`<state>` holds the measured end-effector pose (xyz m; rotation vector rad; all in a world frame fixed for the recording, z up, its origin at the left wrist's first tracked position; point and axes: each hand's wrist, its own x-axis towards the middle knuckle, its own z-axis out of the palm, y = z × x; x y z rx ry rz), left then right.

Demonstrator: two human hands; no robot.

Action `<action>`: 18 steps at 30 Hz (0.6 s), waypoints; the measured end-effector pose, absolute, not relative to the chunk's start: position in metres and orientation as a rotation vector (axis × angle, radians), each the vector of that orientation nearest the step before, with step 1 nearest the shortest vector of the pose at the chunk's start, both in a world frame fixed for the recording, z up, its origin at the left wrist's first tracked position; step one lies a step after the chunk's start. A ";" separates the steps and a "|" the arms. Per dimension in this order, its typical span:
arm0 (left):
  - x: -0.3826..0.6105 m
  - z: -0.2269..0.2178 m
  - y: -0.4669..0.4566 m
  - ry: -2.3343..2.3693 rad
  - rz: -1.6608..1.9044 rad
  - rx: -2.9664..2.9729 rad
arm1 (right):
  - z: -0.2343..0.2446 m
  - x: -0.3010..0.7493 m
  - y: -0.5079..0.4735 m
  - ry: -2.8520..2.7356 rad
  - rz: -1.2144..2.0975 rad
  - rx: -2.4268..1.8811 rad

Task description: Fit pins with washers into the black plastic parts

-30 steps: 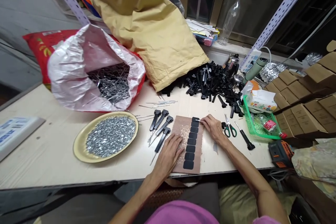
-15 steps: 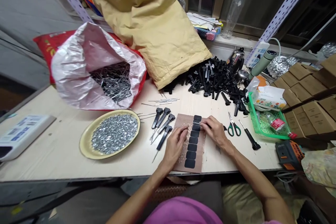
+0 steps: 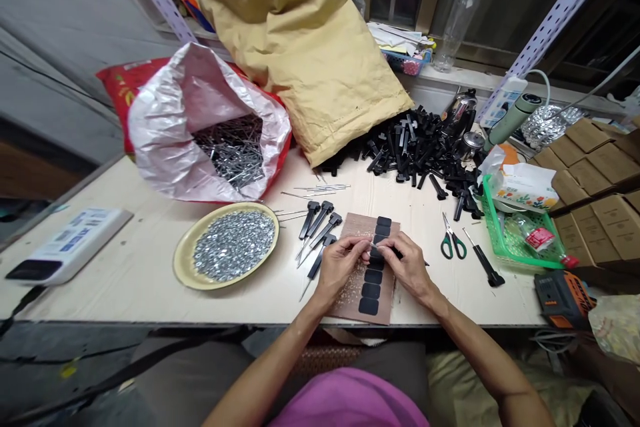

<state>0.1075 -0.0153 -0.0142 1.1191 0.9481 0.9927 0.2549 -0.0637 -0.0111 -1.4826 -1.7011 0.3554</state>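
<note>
A round yellow plate (image 3: pixel 178 267) of silvery metal bits sits on the pale desk (image 3: pixel 125 267) near a white plastic sack (image 3: pixel 165 120) of pins; green-handled scissors (image 3: pixel 451 238) lie beside a green basket (image 3: pixel 489 210).

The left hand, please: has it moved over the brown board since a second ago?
Yes. The left hand has shifted right across the brown board to the row of black pads, meeting the right hand.

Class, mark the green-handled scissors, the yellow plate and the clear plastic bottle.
green-handled scissors (image 3: pixel 452 239): head view, at the pivot where the blades meet.
yellow plate (image 3: pixel 183 259): head view, on the bare left rim.
clear plastic bottle (image 3: pixel 459 21): head view, on the middle of the body.
</note>
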 end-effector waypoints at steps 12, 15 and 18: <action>0.102 -0.039 -0.017 0.921 1.330 2.015 | -0.006 0.245 -0.068 -1.698 0.217 -1.587; 0.100 -0.046 -0.019 0.931 1.332 2.238 | -0.008 0.244 -0.069 -1.692 0.192 -1.645; 0.101 -0.049 -0.021 0.985 1.270 2.316 | -0.011 0.244 -0.071 -1.718 0.166 -1.706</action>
